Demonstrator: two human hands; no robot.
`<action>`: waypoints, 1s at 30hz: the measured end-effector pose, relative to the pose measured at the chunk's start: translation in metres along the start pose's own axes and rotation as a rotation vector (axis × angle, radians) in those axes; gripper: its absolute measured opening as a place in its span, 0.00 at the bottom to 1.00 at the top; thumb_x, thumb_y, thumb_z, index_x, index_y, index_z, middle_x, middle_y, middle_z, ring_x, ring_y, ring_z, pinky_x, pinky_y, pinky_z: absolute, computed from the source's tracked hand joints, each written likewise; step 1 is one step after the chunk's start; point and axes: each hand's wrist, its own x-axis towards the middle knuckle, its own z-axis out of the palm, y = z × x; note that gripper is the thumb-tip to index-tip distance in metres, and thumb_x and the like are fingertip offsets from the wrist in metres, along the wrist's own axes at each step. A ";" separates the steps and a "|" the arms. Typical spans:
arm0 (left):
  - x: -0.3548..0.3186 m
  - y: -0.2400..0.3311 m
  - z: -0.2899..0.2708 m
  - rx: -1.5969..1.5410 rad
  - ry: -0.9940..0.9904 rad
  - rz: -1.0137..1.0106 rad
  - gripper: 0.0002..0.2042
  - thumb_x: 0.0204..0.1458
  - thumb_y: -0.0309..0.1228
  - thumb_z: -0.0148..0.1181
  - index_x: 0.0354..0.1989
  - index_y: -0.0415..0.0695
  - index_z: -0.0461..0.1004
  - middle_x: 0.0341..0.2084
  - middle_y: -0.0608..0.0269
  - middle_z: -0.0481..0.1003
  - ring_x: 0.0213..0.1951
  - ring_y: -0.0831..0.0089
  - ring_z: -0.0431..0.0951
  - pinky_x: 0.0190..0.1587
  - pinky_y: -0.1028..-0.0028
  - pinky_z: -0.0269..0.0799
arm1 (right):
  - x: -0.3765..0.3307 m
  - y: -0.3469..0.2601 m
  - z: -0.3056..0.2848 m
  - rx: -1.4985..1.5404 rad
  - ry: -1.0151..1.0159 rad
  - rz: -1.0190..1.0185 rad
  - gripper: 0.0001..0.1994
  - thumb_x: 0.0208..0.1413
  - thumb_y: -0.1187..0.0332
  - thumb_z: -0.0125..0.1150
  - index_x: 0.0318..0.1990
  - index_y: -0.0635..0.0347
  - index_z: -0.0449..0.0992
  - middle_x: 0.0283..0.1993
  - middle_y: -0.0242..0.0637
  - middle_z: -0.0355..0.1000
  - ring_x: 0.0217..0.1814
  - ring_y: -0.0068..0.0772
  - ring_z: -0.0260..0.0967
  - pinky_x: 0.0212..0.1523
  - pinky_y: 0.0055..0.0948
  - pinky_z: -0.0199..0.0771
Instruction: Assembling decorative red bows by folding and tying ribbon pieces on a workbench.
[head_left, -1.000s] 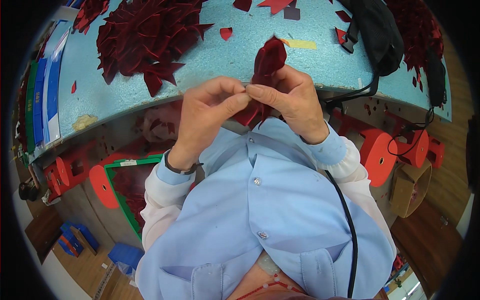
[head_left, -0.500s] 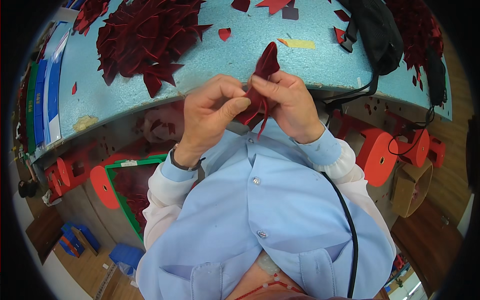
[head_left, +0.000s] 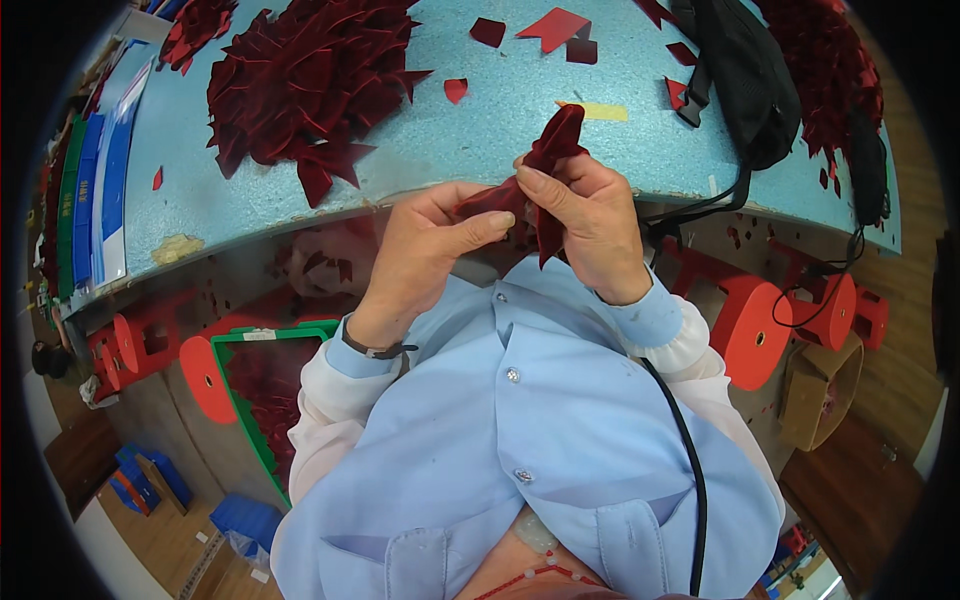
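Both hands meet just in front of my chest, at the near edge of the light blue table [head_left: 480, 130]. My left hand [head_left: 425, 250] pinches one end of a dark red fabric piece [head_left: 548, 160] between thumb and fingers. My right hand [head_left: 590, 225] grips the same piece, whose upper end sticks up above the fingers and a point hangs down below them. A big heap of similar dark red pieces [head_left: 305, 85] lies on the table to the upper left.
A black bag [head_left: 745, 85] with a strap lies on the table at the right. Loose red scraps [head_left: 555, 25] and a yellow strip [head_left: 595, 110] lie beyond my hands. Red stools [head_left: 755, 330] stand under the table. A green-edged bin [head_left: 250, 400] with red pieces sits at lower left.
The fabric piece has been worked between the fingers and now stands more upright. Both hands stayed close together at the table edge.
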 end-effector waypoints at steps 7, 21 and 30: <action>0.000 -0.003 -0.004 0.097 0.089 0.089 0.13 0.51 0.28 0.61 0.43 0.35 0.74 0.34 0.64 0.76 0.37 0.81 0.74 0.41 0.80 0.69 | -0.001 -0.008 -0.003 -0.132 -0.012 0.015 0.11 0.49 0.73 0.65 0.37 0.70 0.73 0.32 0.36 0.73 0.31 0.20 0.69 0.29 0.18 0.69; 0.015 0.009 -0.005 -0.086 0.032 -0.079 0.07 0.51 0.29 0.61 0.32 0.36 0.74 0.32 0.61 0.76 0.31 0.81 0.73 0.34 0.80 0.68 | 0.000 -0.020 0.001 -0.157 -0.018 -0.054 0.11 0.49 0.76 0.64 0.40 0.68 0.72 0.32 0.34 0.73 0.32 0.19 0.70 0.34 0.17 0.72; 0.014 0.022 0.010 0.011 -0.012 -0.160 0.10 0.50 0.28 0.61 0.37 0.35 0.75 0.33 0.60 0.77 0.33 0.78 0.76 0.37 0.80 0.70 | 0.009 -0.010 -0.006 -0.185 -0.049 -0.192 0.07 0.54 0.74 0.60 0.39 0.67 0.74 0.30 0.31 0.73 0.28 0.16 0.66 0.29 0.15 0.65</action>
